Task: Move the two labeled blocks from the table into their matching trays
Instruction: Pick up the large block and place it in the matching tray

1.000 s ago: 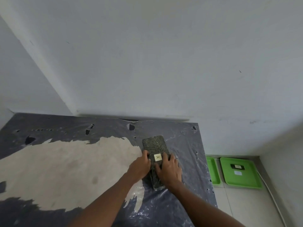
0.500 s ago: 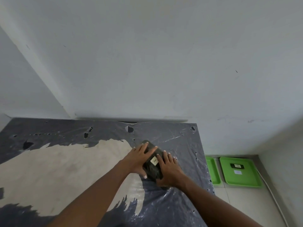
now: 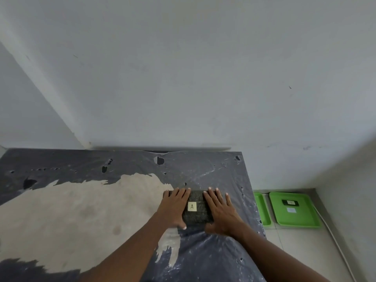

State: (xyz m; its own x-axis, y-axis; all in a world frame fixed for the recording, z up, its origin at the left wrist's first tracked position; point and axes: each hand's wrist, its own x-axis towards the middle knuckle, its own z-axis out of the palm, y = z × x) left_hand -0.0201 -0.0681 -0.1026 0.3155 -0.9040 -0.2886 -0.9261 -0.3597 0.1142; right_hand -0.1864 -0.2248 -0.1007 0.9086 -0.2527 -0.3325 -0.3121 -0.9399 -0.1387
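Note:
A dark green block [image 3: 197,215] with a pale label reading A lies flat on the table [image 3: 81,210] near its right edge. My left hand [image 3: 174,208] lies over the block's left end and my right hand [image 3: 220,210] over its right end, fingers spread and pointing away from me. Both hands press on the block from the sides and top. On the floor to the right sit two green trays: a wide one [image 3: 305,217] holding a small dark block [image 3: 290,202] with a label, and a narrow strip of another tray [image 3: 262,208] partly hidden by the table.
The table top is worn, with dark torn film around a bare beige patch. White walls stand close behind and to the right. A white cable [image 3: 333,239] runs along the tiled floor beside the wide tray.
The block has turned from lengthwise to crosswise on the table. My hands shifted from gripping its near end to covering its left and right ends.

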